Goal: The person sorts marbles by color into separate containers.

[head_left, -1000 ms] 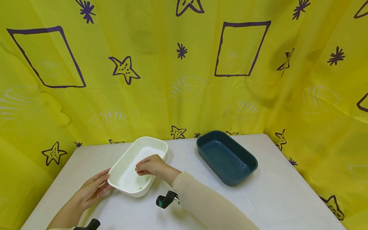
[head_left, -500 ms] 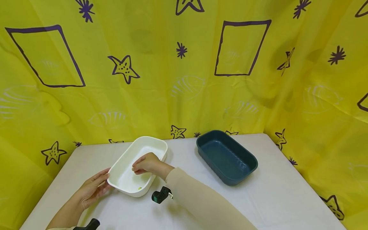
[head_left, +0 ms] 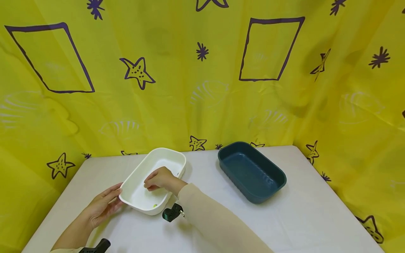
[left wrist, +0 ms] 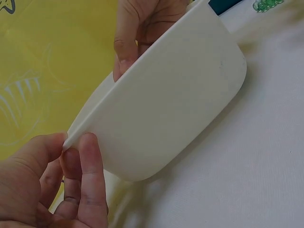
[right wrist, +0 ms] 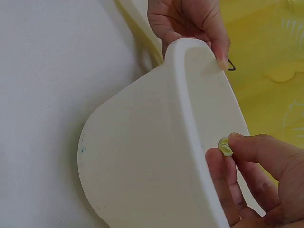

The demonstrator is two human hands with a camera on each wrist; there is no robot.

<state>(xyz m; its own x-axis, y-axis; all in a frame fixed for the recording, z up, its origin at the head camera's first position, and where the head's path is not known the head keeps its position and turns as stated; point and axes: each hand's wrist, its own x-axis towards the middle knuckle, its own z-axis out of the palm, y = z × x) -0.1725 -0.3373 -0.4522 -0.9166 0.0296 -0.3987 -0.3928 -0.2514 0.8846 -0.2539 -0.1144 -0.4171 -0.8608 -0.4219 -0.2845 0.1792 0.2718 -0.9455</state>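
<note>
My left hand [head_left: 105, 205] pinches the near left rim of a white plastic basin [head_left: 136, 207], thumb above and fingers beneath in the left wrist view. Inside the basin, my right hand [head_left: 160, 178] is lowered over the floor. Its thumb and fingertips pinch a small clear marble [right wrist: 225, 147] with a yellow-green swirl, plain in the right wrist view but covered by the fingers from the head. Another small yellow-green piece, probably a marble [head_left: 155, 205], lies at the basin's near end.
A dark teal basin [head_left: 251, 172] stands to the right on the white-covered table [head_left: 303, 196]. A green translucent cluster [left wrist: 268, 4] shows at the top of the left wrist view. The yellow patterned curtain [head_left: 171, 105] closes off the back and sides.
My right hand has shifted slightly left and farther into the white basin. My left hand keeps its hold on the rim. The head view has tilted a little.
</note>
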